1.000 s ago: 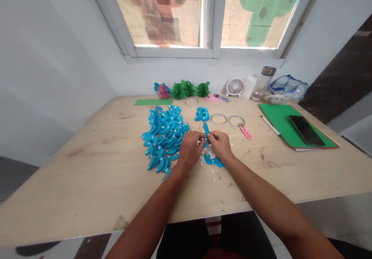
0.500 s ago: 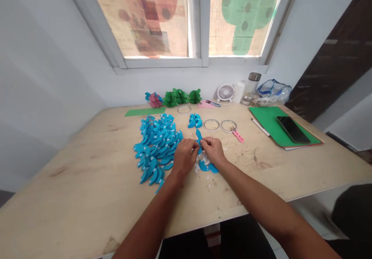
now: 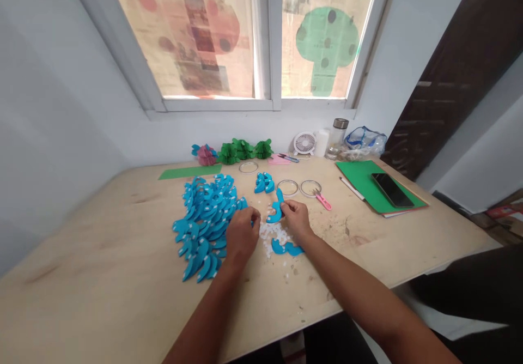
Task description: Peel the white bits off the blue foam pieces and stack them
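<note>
My right hand [image 3: 296, 219] pinches a curved blue paper piece [image 3: 276, 213] with small white squares on it, above the middle of the table. To its left, my left hand [image 3: 244, 230] is closed, thumb against fingertips; whether anything small sits between them I cannot make out. Beside the left hand spreads a large heap of curved blue paper pieces [image 3: 210, 211], many with white squares at their ends. White paper scraps [image 3: 268, 236] lie scattered below the held piece. Two more blue pieces [image 3: 286, 248] rest near my right wrist, and a small blue group [image 3: 265, 182] stands farther back.
Tape rolls [image 3: 287, 188] and a pink-handled snipper [image 3: 322, 199] lie behind my right hand. Along the wall are green paper shapes [image 3: 243, 150], a small fan [image 3: 304, 144] and a bottle [image 3: 336, 138]. A phone [image 3: 392, 190] rests on green sheets [image 3: 359, 189] at right.
My left hand has drawn away from the blue piece, leftward. My right hand still holds the piece, now more exposed. The whole view has shifted slightly.
</note>
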Available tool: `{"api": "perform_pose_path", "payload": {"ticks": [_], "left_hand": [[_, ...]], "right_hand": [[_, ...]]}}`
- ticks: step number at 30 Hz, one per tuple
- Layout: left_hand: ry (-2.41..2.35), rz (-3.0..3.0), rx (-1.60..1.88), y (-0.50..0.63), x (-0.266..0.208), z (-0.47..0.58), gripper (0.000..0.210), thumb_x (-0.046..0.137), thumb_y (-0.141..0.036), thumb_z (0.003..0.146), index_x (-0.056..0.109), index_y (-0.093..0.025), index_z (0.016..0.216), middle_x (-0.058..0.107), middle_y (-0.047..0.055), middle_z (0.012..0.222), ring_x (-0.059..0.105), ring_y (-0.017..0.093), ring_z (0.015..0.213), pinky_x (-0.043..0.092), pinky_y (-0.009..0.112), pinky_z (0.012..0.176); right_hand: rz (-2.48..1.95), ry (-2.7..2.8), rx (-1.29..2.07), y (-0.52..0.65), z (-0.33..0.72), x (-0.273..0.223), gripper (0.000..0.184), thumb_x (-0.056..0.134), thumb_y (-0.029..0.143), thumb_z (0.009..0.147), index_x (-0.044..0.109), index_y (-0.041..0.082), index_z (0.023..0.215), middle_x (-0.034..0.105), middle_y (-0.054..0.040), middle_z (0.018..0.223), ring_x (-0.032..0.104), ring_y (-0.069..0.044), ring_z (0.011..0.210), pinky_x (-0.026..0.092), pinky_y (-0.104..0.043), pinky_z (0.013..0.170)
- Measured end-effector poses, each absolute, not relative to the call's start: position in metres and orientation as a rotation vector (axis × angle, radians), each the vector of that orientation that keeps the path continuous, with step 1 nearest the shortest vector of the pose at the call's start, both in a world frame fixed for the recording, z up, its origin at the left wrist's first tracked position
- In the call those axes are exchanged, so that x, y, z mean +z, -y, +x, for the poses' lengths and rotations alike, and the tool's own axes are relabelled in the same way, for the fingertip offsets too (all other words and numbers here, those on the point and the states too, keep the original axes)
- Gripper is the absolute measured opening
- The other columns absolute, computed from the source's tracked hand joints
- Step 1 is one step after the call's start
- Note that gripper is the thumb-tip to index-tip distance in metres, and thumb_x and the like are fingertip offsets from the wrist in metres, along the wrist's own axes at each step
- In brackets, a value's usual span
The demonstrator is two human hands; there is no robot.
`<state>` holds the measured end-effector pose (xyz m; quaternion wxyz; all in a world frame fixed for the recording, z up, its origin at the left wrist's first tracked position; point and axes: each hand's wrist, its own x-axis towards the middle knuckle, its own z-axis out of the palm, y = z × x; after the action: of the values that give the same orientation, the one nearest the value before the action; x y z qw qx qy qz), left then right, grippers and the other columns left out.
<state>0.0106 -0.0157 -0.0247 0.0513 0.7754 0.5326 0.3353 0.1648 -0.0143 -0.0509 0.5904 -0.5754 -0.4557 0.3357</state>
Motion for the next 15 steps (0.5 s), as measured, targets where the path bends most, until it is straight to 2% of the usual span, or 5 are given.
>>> {"api": "perform_pose_path", "payload": {"ticks": [6,15], "left_hand": [[-1.605,2.294,0.95,0.0148,-0.0243,0.0107,0.02,0.041,-0.022,0.081,0.061,-0.019,0.079,0.066,0.004,0.073,0.059,0.018,0.07,0.039,0.026,0.061],[-1.419,2.16,0.964,0.0089,-0.0325,0.0135,0.028,0.045,-0.028,0.078,0.063,-0.016,0.096,0.069,0.007,0.085,0.064,0.019,0.075,0.046,0.027,0.065]], "right_hand": [[-1.248,0.982,0.788,0.0102,0.1672,-0.0526,0.025,0.054,0.034,0.069,0.055,0.015,0.052,0.043,0.0046,0.047,0.038,-0.009,0.048,0.03,-0.022,0.049],[-1.212,0.837,1.012,0.0062,0.1701,-0.0458,0.02,0.061,0.032,0.063,0.055,0.015,0.054,0.043,0.0064,0.042,0.033,-0.007,0.041,0.023,-0.021,0.043]]}}
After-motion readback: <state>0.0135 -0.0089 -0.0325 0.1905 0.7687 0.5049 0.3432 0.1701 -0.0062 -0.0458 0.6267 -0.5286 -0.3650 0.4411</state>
